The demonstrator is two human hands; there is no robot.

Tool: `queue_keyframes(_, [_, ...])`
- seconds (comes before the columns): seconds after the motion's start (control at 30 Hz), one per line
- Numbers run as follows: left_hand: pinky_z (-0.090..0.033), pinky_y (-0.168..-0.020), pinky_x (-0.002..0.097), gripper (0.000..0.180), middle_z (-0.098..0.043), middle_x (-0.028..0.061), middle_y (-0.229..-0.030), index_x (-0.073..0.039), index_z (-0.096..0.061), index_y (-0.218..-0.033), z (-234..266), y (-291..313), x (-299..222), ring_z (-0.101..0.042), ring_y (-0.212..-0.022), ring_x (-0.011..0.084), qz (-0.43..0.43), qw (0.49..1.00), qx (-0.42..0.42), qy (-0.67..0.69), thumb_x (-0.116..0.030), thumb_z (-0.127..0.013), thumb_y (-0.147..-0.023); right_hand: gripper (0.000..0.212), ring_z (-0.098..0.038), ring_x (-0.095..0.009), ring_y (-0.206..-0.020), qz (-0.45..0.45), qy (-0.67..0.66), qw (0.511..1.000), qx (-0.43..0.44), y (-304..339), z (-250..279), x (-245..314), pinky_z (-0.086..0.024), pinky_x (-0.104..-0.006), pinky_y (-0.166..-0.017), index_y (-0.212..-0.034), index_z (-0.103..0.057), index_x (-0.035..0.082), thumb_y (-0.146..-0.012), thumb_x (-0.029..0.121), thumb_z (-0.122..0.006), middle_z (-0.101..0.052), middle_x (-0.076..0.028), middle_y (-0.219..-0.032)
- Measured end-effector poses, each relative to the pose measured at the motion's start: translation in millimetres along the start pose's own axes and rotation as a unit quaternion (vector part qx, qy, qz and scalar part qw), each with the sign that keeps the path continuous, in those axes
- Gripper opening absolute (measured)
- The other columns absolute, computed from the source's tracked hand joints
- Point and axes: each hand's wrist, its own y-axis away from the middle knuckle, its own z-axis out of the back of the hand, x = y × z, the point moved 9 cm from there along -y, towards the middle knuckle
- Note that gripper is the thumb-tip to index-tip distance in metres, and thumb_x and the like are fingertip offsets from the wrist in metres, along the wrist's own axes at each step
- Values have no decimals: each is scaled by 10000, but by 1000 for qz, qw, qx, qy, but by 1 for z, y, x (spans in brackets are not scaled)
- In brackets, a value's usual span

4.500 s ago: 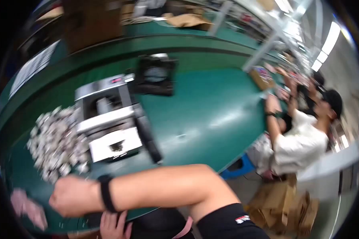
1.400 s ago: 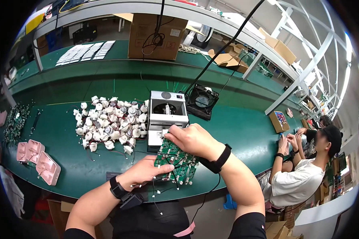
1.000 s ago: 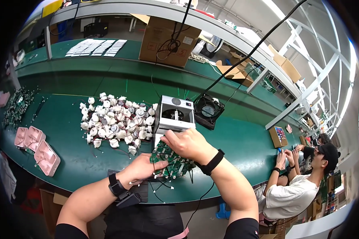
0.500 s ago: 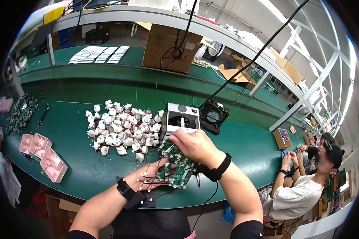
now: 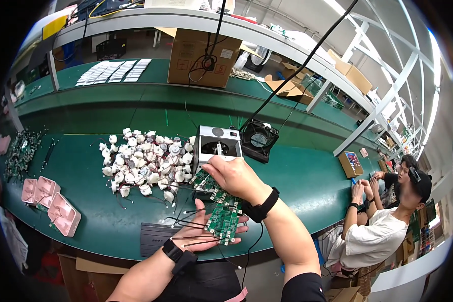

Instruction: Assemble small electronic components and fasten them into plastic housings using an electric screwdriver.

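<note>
A strip of green circuit boards (image 5: 222,219) with thin black leads hangs in front of a silver box-shaped device (image 5: 216,132) that has a dark opening. My right hand (image 5: 239,177) is closed in a pinch on the strip's upper end, close to that opening; the fingertips are partly hidden. Beneath the lower end lies my left hand (image 5: 199,235), palm up, fingers spread behind the boards. Several leads with white plugs cross its palm and wrist. Left of the device is a pile of white motor-like parts (image 5: 146,163) with wires.
A black fan (image 5: 259,141) stands right of the device. Pink trays (image 5: 64,214) and a heap of small boards (image 5: 25,151) lie at left. A dark ridged mat (image 5: 153,239) is at the front edge. A black cable (image 5: 297,68) hangs overhead. Two people sit at right.
My left hand has spread its fingers and moved slightly right and down under the boards. The strip hangs straighter; my right hand keeps its pinch. The whole view has shifted a little.
</note>
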Motion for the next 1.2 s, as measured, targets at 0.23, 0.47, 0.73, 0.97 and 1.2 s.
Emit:
queue_keyframes(0.23, [-568, -880, 347, 523, -613, 165, -1261, 9, -501, -1355, 18, 9, -11, -647, -1084, 234, -20, 959, -138, -246, -294, -670, -964, 179, -628, -363, -620, -13, -42, 999, 23, 4, 0, -4, -480, -422, -545, -838, -585, 13, -940, 136, -664, -617, -164, -676])
queue_keyframes(0.47, [-540, -688, 241, 225, -685, 68, -1011, 16, -660, -1129, 26, 20, -25, -644, -899, 121, -25, 941, -174, -288, -137, -658, -965, 140, -620, -333, -623, -73, -134, 988, 26, 2, 18, 5, -483, -371, -572, -866, -622, 1, -951, 111, -644, -613, -166, -696])
queue_keyframes(0.73, [-537, -683, 234, 192, -678, 52, -994, 18, -672, -1089, 8, 18, -19, -635, -856, 100, -10, 949, -156, -275, -130, -652, -968, 122, -615, -327, -607, -71, -127, 989, -17, 19, 32, 8, -486, -365, -566, -906, -621, 9, -962, 116, -634, -612, -170, -694])
queue_keyframes(0.97, [-528, -671, 235, 189, -674, 48, -956, 18, -673, -1083, 13, 17, -11, -628, -798, 104, -11, 939, -191, -285, -129, -653, -966, 152, -611, -357, -563, -78, -60, 994, -40, 37, 21, 2, -479, -402, -512, -879, -580, 23, -958, 137, -644, -593, -152, -632])
queue_keyframes(1.2, [-533, -668, 254, 193, -676, 74, -983, 22, -649, -1110, 24, 14, -11, -625, -823, 127, -28, 920, -230, -316, -99, -643, -960, 183, -604, -337, -521, -20, 57, 997, -50, 41, 23, 18, -470, -417, -462, -827, -551, 43, -943, 136, -659, -575, -130, -588])
